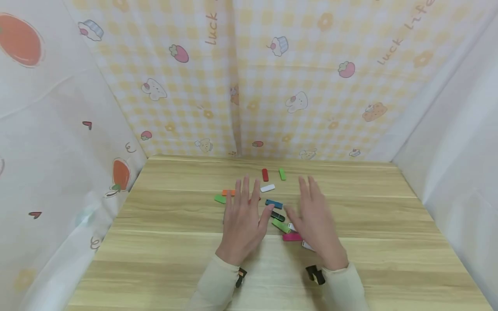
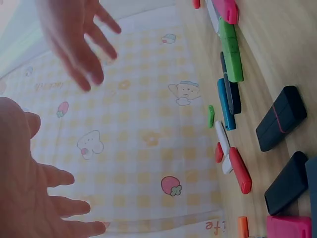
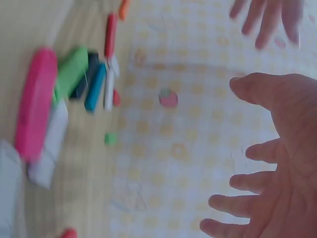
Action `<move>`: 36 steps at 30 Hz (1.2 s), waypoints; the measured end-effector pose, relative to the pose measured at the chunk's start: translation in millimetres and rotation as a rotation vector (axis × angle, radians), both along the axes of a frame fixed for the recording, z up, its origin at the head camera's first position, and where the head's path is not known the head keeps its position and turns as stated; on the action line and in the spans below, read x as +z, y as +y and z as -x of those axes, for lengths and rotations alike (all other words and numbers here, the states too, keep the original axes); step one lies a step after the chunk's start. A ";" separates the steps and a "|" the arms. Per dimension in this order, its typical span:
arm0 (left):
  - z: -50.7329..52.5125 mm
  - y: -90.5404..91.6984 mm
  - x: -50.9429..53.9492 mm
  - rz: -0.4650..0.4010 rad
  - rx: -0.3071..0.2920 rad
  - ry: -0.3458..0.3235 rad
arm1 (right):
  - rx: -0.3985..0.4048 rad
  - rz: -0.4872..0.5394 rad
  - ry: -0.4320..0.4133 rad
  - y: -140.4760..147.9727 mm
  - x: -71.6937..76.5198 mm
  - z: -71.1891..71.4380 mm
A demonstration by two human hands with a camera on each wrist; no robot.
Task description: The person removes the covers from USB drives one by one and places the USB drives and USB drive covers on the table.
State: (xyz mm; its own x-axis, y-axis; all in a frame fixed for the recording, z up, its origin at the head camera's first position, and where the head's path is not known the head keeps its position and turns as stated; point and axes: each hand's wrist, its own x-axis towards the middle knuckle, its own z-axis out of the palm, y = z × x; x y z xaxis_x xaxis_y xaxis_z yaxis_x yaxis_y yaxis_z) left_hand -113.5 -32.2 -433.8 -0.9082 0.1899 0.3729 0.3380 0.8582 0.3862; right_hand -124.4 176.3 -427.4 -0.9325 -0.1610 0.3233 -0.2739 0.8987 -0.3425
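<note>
Several small coloured sticks that look like USB sticks lie scattered on the wooden table. In the head view my left hand [image 1: 243, 220] hovers with spread fingers over the left part of the group, hiding some of it. My right hand [image 1: 317, 222], also spread, is above the right part, near a pink stick [image 1: 292, 237] and a green stick [image 1: 281, 226]. Between the hands lie a blue stick [image 1: 274, 204] and a black stick [image 1: 278, 216]. The left wrist view shows a red stick [image 2: 240, 170] and a black stick [image 2: 281, 118] below the raised hands. Neither hand holds anything.
Toward the back of the table [image 1: 175, 259] lie a red stick [image 1: 265, 175], a light green stick [image 1: 282, 174] and a white stick [image 1: 267, 188]. An orange stick [image 1: 228, 192] is at the left. A patterned yellow checked cloth [image 1: 264, 86] hangs behind, with white cloths on both sides.
</note>
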 end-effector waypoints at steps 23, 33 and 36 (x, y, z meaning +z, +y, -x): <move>3.3 -1.2 -1.7 -0.053 0.014 0.041 | -0.250 -0.029 -0.582 76.1 -26.0 11.5; 5.7 -0.2 -6.6 -0.141 -0.056 0.019 | -0.217 0.018 -0.469 71.7 -30.8 16.0; 5.4 3.5 -6.0 -0.173 -0.115 0.018 | -0.157 0.053 -0.363 62.2 -22.2 14.0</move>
State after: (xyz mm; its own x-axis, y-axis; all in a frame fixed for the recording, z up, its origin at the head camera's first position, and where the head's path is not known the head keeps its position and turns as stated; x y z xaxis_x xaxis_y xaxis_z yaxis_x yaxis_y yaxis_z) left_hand -119.0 -28.7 -439.8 -0.8769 0.2239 0.4253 0.4386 0.7348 0.5175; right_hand -138.4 238.5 -449.6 -0.9996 0.0001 -0.0280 0.0124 0.8986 -0.4386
